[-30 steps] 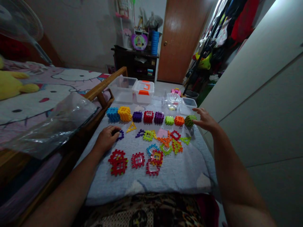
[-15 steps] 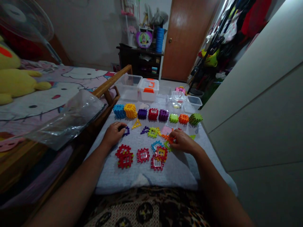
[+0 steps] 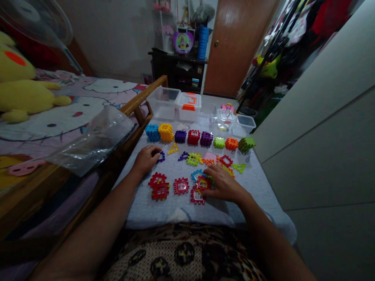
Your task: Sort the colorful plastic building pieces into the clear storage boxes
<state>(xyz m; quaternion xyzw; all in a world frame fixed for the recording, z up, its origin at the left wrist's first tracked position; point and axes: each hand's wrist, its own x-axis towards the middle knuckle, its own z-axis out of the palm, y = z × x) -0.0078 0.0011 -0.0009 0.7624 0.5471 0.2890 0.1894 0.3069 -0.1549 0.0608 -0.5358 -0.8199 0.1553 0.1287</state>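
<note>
**Interlocking plastic tiles on a quilted blanket: both hands down among the loose pieces**

- Right hand [image 3: 222, 183]: palm down on the pale blue quilted blanket [image 3: 252, 187]; fingers [image 3: 208, 171] together and curled over a small heap of flat notched plastic tiles [image 3: 202, 183] in red, yellow and teal. The heap lies directly under and just left of the fingertips, touching them. Whether a tile is actually pinched cannot be told.
- Left hand [image 3: 145, 159]: resting on the blanket, fingers bent, their tips at a small purple notched plastic piece [image 3: 161, 157] just to their right; contact looks likely, a grip is not visible.
- Between the two hands, nearer the body: two stacked red square window tiles [image 3: 159, 188] and a single red square tile [image 3: 181, 185], flat, apart from both hands. The right hand is the nearer to the single tile.
- Beyond the fingers: a row of assembled cubes, blue cube [image 3: 152, 132], yellow cube [image 3: 166, 132], purple, red, purple, green, orange, and a green block [image 3: 246, 144] at the right end; the row runs left to right.
- Farther off: clear plastic storage boxes [image 3: 163, 102], one with a white lid and orange latch [image 3: 189, 106].
- Left side: bed with a cartoon-cat sheet [image 3: 96, 91], yellow plush toy [image 3: 20, 93], crumpled clear plastic bag [image 3: 96, 138].
- Writing: none legible.
</note>
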